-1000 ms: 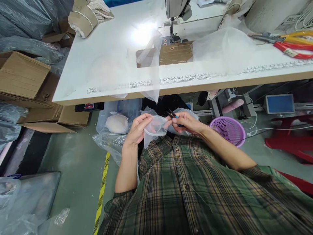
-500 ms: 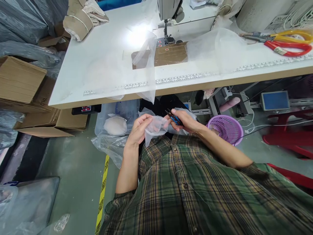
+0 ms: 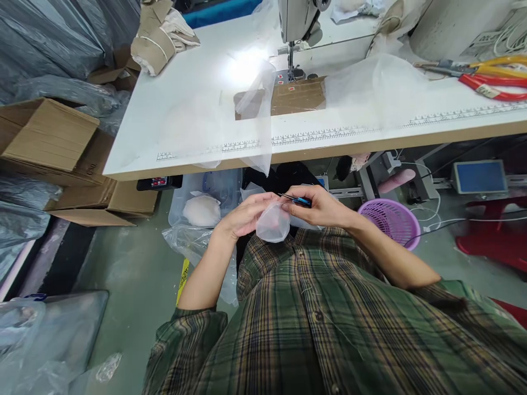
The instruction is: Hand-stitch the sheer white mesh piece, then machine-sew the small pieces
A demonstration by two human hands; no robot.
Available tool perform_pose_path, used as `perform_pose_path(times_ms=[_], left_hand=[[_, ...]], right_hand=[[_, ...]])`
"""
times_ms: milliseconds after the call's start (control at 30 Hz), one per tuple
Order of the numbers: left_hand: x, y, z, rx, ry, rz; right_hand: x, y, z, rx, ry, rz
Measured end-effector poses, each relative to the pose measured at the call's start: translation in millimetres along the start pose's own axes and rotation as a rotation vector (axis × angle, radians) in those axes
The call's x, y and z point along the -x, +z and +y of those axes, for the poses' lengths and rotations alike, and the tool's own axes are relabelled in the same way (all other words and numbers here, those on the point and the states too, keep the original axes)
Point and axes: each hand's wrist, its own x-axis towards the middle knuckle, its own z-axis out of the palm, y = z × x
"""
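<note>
A small piece of sheer white fabric (image 3: 273, 223), rounded like a cup, hangs in front of my lap. My left hand (image 3: 249, 214) pinches its upper edge with the fingers closed. In my right hand (image 3: 319, 206) lies a pair of blue thread snips (image 3: 302, 201), blades pointing left toward the fabric's top edge. The right fingertips are close to the fabric and seem to touch it. Whether the blades have thread or fabric between them is too small to tell.
Ahead stands a white sewing table (image 3: 189, 118) with a sewing machine (image 3: 297, 22), sheer fabric (image 3: 370, 82) and red-handled scissors (image 3: 492, 88). Below are a clear plastic bin (image 3: 179, 192) with white pieces and a purple basket (image 3: 411, 225). Cardboard boxes (image 3: 57, 134) sit left.
My hands have come together at the fabric's upper edge. The fabric has turned and now hangs as a rounded cup. The snips have swung to point left. The camera view has shifted slightly.
</note>
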Motion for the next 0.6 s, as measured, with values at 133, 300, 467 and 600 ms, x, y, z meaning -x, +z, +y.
perform_pose_path(times_ms=[133, 300, 467, 600], left_hand=[[7, -4.9, 9, -0.136, 0.054, -0.001], [18, -5.3, 18, -0.421, 0.126, 0.048], [22, 2.8, 20, -0.632, 0.298, 0.207], [21, 6.8, 17, -0.674, 0.448, 0.313]], right_hand=[[0, 2, -2, -0.002, 0.016, 0.072], [-1, 2, -2, -0.003, 0.033, 0.107], [-2, 3, -1, -0.004, 0.025, 0.096], [-3, 5, 2, -0.027, 0.008, 0.118]])
